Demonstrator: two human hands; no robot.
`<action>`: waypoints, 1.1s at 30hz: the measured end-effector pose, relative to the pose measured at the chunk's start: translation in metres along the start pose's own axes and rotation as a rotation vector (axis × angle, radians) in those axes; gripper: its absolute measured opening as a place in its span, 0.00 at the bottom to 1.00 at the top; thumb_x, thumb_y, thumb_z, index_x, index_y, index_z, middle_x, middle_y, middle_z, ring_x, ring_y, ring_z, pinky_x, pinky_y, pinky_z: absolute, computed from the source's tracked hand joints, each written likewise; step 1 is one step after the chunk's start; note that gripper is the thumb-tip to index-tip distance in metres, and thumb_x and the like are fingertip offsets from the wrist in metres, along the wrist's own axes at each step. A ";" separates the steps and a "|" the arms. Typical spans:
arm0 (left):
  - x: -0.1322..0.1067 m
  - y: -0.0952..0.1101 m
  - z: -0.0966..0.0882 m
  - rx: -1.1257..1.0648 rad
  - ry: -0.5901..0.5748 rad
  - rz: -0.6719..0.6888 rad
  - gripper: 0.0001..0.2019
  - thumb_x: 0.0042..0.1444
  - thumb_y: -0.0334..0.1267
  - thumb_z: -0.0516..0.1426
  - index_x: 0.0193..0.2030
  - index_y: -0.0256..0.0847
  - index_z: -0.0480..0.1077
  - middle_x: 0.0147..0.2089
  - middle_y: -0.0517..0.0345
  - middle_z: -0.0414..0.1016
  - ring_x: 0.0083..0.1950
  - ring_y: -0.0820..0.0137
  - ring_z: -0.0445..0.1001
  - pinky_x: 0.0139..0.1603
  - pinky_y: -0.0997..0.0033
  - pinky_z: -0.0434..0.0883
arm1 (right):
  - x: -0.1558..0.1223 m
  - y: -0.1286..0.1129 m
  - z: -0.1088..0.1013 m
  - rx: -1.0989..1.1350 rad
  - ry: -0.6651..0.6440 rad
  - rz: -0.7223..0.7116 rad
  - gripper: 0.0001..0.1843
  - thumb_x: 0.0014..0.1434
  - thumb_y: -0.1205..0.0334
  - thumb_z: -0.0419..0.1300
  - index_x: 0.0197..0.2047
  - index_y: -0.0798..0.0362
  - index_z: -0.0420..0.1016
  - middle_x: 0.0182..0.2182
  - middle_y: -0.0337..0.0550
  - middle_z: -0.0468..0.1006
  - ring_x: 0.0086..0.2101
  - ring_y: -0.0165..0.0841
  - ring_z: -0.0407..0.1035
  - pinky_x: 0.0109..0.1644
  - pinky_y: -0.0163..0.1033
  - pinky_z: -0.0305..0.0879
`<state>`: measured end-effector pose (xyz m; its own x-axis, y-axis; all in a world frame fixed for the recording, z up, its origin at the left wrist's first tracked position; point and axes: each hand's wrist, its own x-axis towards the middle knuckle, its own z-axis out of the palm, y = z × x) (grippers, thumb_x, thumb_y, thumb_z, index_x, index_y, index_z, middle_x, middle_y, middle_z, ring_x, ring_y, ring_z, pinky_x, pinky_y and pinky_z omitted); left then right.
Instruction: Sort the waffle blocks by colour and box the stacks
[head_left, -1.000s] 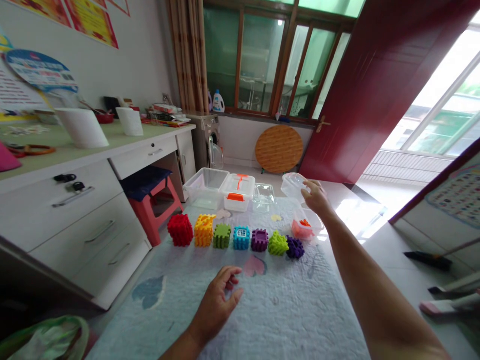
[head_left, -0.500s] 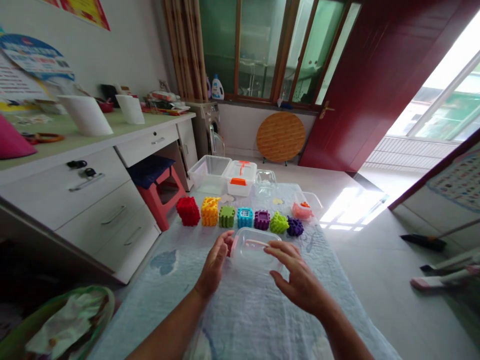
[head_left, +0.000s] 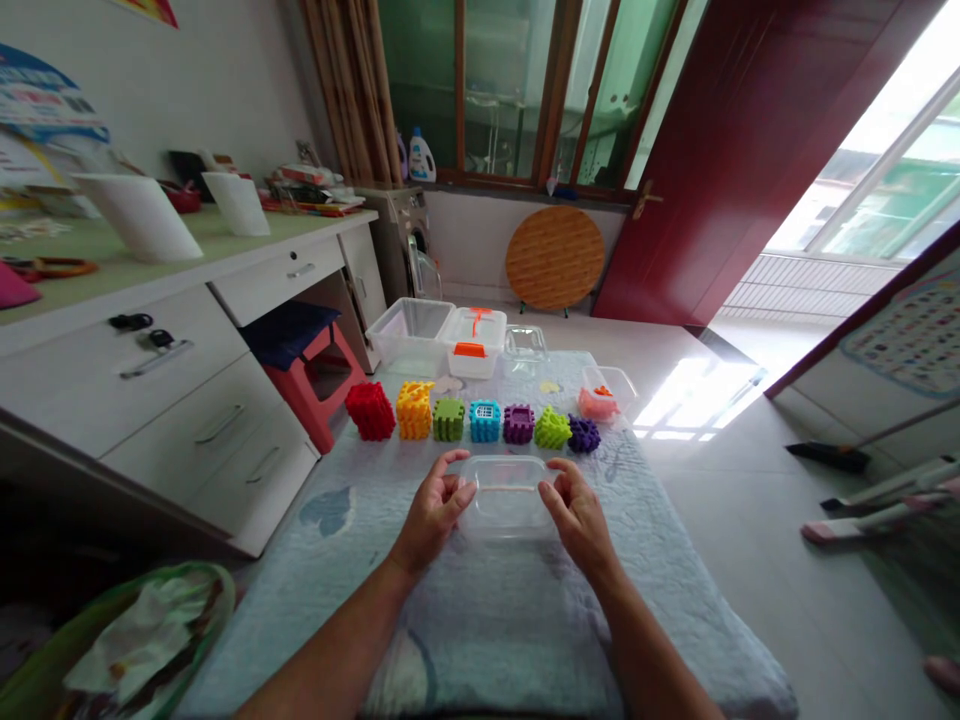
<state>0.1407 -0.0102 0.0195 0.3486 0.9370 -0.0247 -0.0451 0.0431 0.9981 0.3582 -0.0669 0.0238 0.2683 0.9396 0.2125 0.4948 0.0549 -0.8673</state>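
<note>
Between my hands is a clear plastic box (head_left: 507,512) with a rounded rim and a pale strip across its top. My left hand (head_left: 435,508) grips its left side, thumb on the rim. On the right side my right hand (head_left: 576,512) holds it the same way. Beyond the box runs a row of toothed foam-like blocks: a red block (head_left: 370,411), a yellow block (head_left: 415,410), an olive green block (head_left: 448,420), a blue block (head_left: 485,422), a purple block (head_left: 519,424), a lime block (head_left: 553,428) and a dark violet block (head_left: 584,434).
Behind the row stand an open clear bin (head_left: 411,335), a lidded box with orange latches (head_left: 476,345) and a clear lid (head_left: 526,343). A small container with pink and orange pieces (head_left: 598,402) is at the far right. A stool (head_left: 304,360) and drawers (head_left: 217,425) flank the cloth-covered table (head_left: 480,630).
My right hand has moved from over the top of the clear box to its right side and now grips it. The box sits straighter, and the camera view has shifted slightly.
</note>
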 end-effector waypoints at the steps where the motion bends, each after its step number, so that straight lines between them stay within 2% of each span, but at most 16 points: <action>1: 0.000 -0.001 0.000 -0.005 -0.006 -0.013 0.25 0.57 0.49 0.58 0.57 0.42 0.59 0.24 0.71 0.56 0.22 0.78 0.56 0.22 0.80 0.56 | 0.000 0.002 0.002 0.016 -0.010 0.020 0.18 0.61 0.50 0.56 0.48 0.53 0.68 0.20 0.29 0.58 0.22 0.28 0.56 0.28 0.35 0.54; 3: 0.000 -0.003 0.001 -0.022 -0.018 -0.029 0.25 0.57 0.50 0.57 0.57 0.41 0.59 0.23 0.71 0.57 0.21 0.78 0.57 0.22 0.80 0.56 | 0.000 0.004 0.005 0.087 -0.024 0.064 0.19 0.60 0.48 0.56 0.48 0.52 0.67 0.20 0.29 0.58 0.22 0.28 0.56 0.27 0.34 0.53; 7: 0.001 -0.005 0.001 -0.043 -0.035 -0.024 0.25 0.59 0.50 0.55 0.58 0.40 0.58 0.24 0.69 0.61 0.22 0.77 0.59 0.23 0.79 0.58 | 0.003 0.002 0.007 0.305 -0.128 0.161 0.20 0.62 0.45 0.51 0.48 0.51 0.66 0.25 0.35 0.71 0.26 0.32 0.65 0.28 0.35 0.59; 9: 0.000 -0.006 0.001 -0.025 -0.036 -0.005 0.25 0.59 0.51 0.53 0.59 0.40 0.58 0.24 0.69 0.60 0.22 0.76 0.59 0.23 0.78 0.58 | 0.003 0.000 0.007 0.334 -0.131 0.173 0.19 0.62 0.46 0.51 0.47 0.51 0.67 0.29 0.38 0.74 0.29 0.33 0.68 0.30 0.36 0.62; 13: -0.001 -0.008 0.002 0.052 -0.021 0.041 0.25 0.60 0.51 0.51 0.60 0.39 0.58 0.23 0.70 0.58 0.21 0.75 0.57 0.22 0.78 0.56 | 0.003 -0.001 0.007 0.336 -0.123 0.178 0.19 0.61 0.46 0.51 0.46 0.51 0.68 0.30 0.38 0.74 0.28 0.33 0.66 0.30 0.36 0.61; 18: -0.002 -0.008 0.002 0.124 -0.014 0.069 0.26 0.62 0.52 0.48 0.61 0.38 0.58 0.24 0.68 0.58 0.23 0.73 0.59 0.25 0.75 0.58 | 0.005 0.004 0.008 0.316 -0.105 0.167 0.20 0.61 0.45 0.50 0.46 0.51 0.68 0.29 0.38 0.73 0.27 0.32 0.64 0.29 0.36 0.60; 24: -0.001 -0.006 0.002 0.246 0.036 0.119 0.24 0.62 0.51 0.48 0.59 0.38 0.61 0.23 0.68 0.55 0.23 0.73 0.57 0.25 0.75 0.56 | 0.005 0.006 0.008 0.278 -0.078 0.144 0.19 0.61 0.46 0.50 0.45 0.52 0.68 0.30 0.38 0.73 0.29 0.32 0.65 0.32 0.36 0.62; 33: 0.003 -0.006 -0.001 0.137 0.016 0.055 0.25 0.57 0.50 0.55 0.57 0.37 0.62 0.21 0.71 0.57 0.21 0.77 0.53 0.25 0.77 0.54 | 0.010 0.008 0.004 0.125 -0.056 0.079 0.16 0.60 0.52 0.49 0.43 0.51 0.72 0.29 0.38 0.73 0.29 0.32 0.66 0.31 0.35 0.61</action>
<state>0.1415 -0.0075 0.0131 0.3339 0.9421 0.0308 0.0644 -0.0554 0.9964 0.3615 -0.0555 0.0174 0.2537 0.9599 0.1192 0.3662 0.0188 -0.9303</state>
